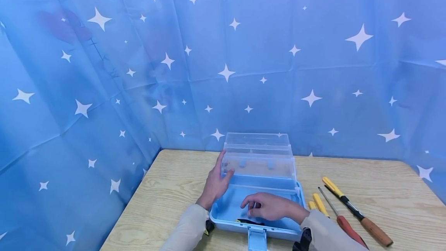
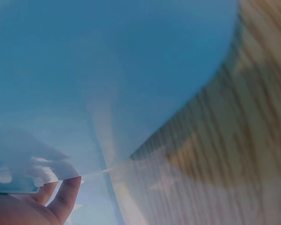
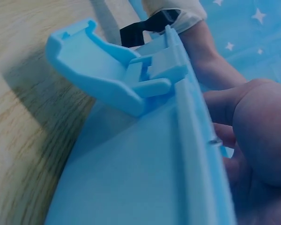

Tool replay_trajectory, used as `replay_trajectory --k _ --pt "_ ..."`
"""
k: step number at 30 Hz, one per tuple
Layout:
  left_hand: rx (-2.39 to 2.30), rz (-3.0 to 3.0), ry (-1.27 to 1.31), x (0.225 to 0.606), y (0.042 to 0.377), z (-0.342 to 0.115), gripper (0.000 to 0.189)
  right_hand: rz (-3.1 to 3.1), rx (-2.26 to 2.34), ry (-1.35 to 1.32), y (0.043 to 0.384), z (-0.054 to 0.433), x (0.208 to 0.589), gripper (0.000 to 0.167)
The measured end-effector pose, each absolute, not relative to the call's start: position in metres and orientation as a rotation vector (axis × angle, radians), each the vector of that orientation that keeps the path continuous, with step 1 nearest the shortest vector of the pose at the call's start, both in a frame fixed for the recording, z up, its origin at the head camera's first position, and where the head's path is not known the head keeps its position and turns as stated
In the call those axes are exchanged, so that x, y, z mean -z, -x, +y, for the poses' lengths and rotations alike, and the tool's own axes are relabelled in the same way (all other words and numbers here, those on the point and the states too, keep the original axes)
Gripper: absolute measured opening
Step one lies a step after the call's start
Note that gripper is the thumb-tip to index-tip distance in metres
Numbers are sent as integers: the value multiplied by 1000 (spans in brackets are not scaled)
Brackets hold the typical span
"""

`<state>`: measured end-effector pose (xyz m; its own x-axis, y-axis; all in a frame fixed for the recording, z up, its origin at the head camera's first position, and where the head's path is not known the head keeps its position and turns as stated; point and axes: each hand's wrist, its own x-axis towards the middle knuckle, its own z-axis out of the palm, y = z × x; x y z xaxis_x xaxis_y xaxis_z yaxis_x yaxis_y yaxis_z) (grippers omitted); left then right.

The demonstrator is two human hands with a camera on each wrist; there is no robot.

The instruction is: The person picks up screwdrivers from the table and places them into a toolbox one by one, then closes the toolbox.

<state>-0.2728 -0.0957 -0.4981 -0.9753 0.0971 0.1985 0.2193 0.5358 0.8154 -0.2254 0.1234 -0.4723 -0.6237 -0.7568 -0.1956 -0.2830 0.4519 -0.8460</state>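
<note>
A light-blue toolbox [image 1: 228,200] stands on the table with its clear lid [image 1: 258,138] raised at the back. My left hand [image 1: 215,183] is at the left edge of the lid, fingers fairly straight and thumb spread; its fingers [image 2: 67,199] show beside the clear plastic in the left wrist view. Over the box's inside hovers my right hand [image 1: 268,206], fingers loosely bent, with no thing visible in them. Just below it, near the front wall, lies a black-and-yellow object [image 1: 251,222], partly hidden, its kind unclear. The front latch [image 3: 91,58] hangs unfastened.
Right of the toolbox lie a red-handled screwdriver [image 1: 345,226], a wooden-handled tool [image 1: 376,231], a yellow-handled tool [image 1: 332,186] and more yellow handles [image 1: 319,203]. The wooden table [image 1: 153,189] ends at a blue star-patterned curtain [image 1: 258,49].
</note>
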Motion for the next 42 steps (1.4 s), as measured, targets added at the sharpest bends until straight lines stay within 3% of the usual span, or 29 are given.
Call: replay_trajectory --k 42 --pt "1429 -2644 264 498 271 -96 67 2163 1262 1028 208 194 440 31"
